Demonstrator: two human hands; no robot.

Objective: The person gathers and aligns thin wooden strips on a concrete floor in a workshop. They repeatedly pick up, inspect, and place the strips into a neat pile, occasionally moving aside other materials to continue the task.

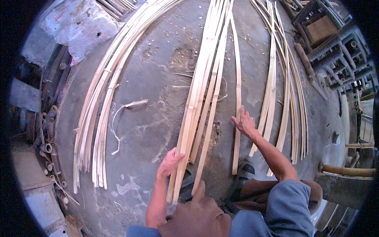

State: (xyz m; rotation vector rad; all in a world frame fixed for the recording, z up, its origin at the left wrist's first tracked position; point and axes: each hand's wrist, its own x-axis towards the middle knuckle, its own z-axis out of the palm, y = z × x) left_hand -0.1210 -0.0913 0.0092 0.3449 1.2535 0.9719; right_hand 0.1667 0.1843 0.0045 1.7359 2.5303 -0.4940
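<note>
My left hand (170,162) is closed around the near end of a bundle of long, pale bamboo strips (193,103), its thumb lying across them. The bundle runs away from me to the far edge of the view. Several looser strips (213,98) fan out just to its right. Farther right, my right hand (246,124) is stretched out at a single bamboo strip (237,150). Its fingers are apart, and the thumb side lies over the strip. Whether the fingertips press on it I cannot tell.
More bamboo strips (103,79) lie in a curved bundle on the left, and others (272,79) on the right. Scraps (136,103) litter the concrete floor (150,130). Bamboo poles (49,134) are piled at the left edge; dark racks (335,51) stand far right.
</note>
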